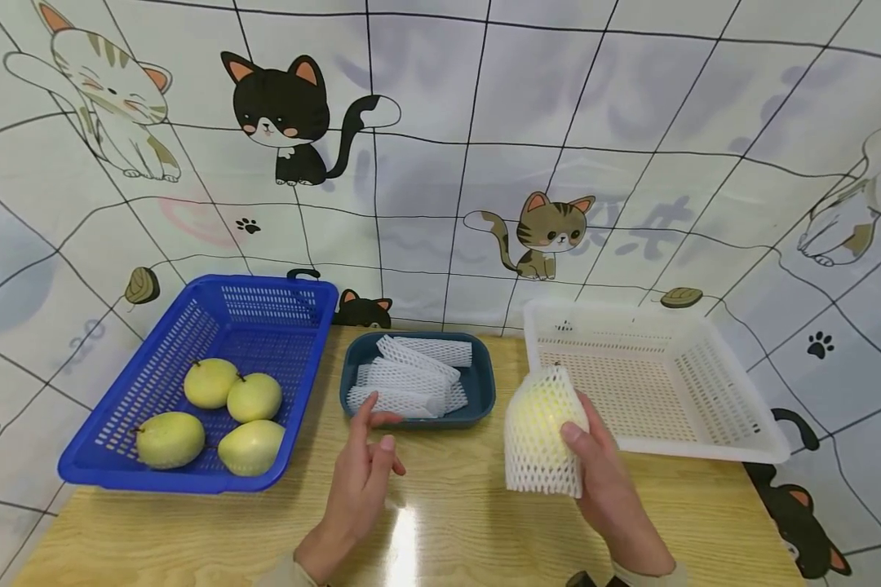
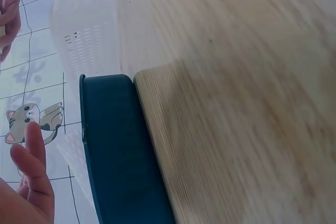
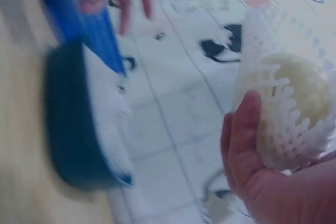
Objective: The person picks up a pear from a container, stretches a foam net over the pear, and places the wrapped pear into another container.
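R hand [image 1: 608, 477] pinches the round, pale-yellow pear [image 3: 310, 90] in its white, tubular foam-mesh sleeve [image 1: 546, 478], nr the white rectangular plastic basket [image 1: 693, 448], L hand [image 1: 363, 481] loosely spread (empty) by the teal oblong plastic tub [image 2: 121, 150], so a slack R grip could prob. drop the fruit.

The place looked like a small tabletop work nook; whether it stood in a home, a shop or a studio could not be told; a wood-grain table [image 1: 458, 505] formed its working surface; a pale, grid-lined covering [image 1: 426, 183], its lines wavy as on loose cloth, rose behind and at both sides; cartoon cats [image 1: 282, 106], paw prints [image 1: 248, 227] and leaves [image 1: 681, 298] were printed across it; a blue basket [image 1: 264, 334], a teal tray [image 1: 482, 383] and a white basket [image 1: 624, 387] stood on the table.
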`<action>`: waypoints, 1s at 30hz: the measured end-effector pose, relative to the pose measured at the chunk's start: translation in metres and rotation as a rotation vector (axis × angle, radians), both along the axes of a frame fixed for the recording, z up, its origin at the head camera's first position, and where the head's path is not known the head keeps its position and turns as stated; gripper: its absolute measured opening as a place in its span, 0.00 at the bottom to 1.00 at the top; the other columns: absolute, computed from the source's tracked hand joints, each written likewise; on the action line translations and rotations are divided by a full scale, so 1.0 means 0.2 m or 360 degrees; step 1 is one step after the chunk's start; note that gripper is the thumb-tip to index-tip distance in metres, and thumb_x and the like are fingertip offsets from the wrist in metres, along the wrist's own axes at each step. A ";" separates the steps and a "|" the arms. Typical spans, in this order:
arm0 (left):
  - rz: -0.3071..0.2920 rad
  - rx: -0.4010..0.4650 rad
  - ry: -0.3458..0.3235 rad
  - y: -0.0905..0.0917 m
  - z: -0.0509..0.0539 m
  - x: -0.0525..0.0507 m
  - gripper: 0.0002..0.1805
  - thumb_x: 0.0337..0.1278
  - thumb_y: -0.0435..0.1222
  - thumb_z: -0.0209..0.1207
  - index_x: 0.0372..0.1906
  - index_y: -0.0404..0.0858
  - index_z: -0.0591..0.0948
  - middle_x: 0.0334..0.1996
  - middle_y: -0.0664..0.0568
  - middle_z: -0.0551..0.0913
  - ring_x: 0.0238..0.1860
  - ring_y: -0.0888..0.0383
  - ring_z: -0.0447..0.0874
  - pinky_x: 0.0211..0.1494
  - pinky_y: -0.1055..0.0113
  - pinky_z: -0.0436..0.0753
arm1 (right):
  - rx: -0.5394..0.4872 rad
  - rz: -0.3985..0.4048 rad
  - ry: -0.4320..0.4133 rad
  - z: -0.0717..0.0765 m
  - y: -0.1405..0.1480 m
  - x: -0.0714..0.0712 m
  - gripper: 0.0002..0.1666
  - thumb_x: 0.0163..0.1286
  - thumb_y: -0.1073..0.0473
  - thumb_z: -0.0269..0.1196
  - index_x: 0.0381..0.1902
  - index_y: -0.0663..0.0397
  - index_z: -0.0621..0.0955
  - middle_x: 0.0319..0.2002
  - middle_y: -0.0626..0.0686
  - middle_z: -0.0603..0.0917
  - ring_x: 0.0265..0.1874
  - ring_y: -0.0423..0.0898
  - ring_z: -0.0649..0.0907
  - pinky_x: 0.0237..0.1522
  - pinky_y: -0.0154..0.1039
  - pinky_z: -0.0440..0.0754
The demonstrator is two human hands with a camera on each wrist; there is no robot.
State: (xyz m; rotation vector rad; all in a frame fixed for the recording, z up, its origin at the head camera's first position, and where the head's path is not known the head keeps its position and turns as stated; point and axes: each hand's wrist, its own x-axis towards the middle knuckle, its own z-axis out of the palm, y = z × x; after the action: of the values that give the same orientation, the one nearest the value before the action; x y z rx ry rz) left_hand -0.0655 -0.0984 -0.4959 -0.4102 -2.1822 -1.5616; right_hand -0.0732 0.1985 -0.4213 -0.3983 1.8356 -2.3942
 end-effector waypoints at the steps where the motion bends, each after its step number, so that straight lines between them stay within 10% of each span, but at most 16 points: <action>1: 0.0013 0.0001 -0.0035 0.00 0.00 0.00 0.33 0.76 0.28 0.50 0.80 0.41 0.58 0.58 0.46 0.81 0.25 0.63 0.84 0.31 0.69 0.79 | 0.0005 -0.0041 0.0006 0.02 0.03 -0.01 0.25 0.82 0.63 0.42 0.72 0.43 0.68 0.46 0.53 0.83 0.40 0.45 0.86 0.39 0.43 0.89; 17: 0.0075 0.0018 -0.0091 -0.03 0.00 0.00 0.33 0.75 0.28 0.52 0.80 0.42 0.59 0.57 0.46 0.82 0.26 0.64 0.84 0.28 0.69 0.78 | 0.0359 -0.0154 -0.0230 0.31 0.36 -0.35 0.36 0.85 0.42 0.44 0.81 0.48 0.52 0.53 0.46 0.74 0.47 0.38 0.78 0.46 0.33 0.83; 25: 0.0068 0.0054 -0.0092 -0.04 0.00 0.00 0.32 0.74 0.28 0.52 0.79 0.40 0.60 0.57 0.42 0.81 0.26 0.62 0.85 0.28 0.68 0.79 | 0.1276 -0.0215 -0.0306 0.37 0.40 -0.61 0.51 0.79 0.33 0.51 0.81 0.60 0.50 0.54 0.62 0.74 0.41 0.44 0.82 0.41 0.43 0.86; 30: 0.0077 0.0048 -0.0072 -0.05 -0.01 0.01 0.33 0.73 0.27 0.54 0.78 0.38 0.60 0.56 0.42 0.81 0.26 0.63 0.84 0.29 0.68 0.80 | 0.1729 -0.0086 -0.0283 0.36 0.42 -0.75 0.58 0.76 0.29 0.53 0.79 0.70 0.50 0.68 0.72 0.66 0.60 0.63 0.74 0.57 0.60 0.78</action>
State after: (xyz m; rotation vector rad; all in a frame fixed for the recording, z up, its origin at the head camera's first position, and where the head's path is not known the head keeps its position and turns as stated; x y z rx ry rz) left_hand -0.0643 -0.1075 -0.4970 -0.3131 -2.1826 -1.5903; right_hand -0.2229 0.2821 -0.3485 -0.0118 2.6520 -1.0715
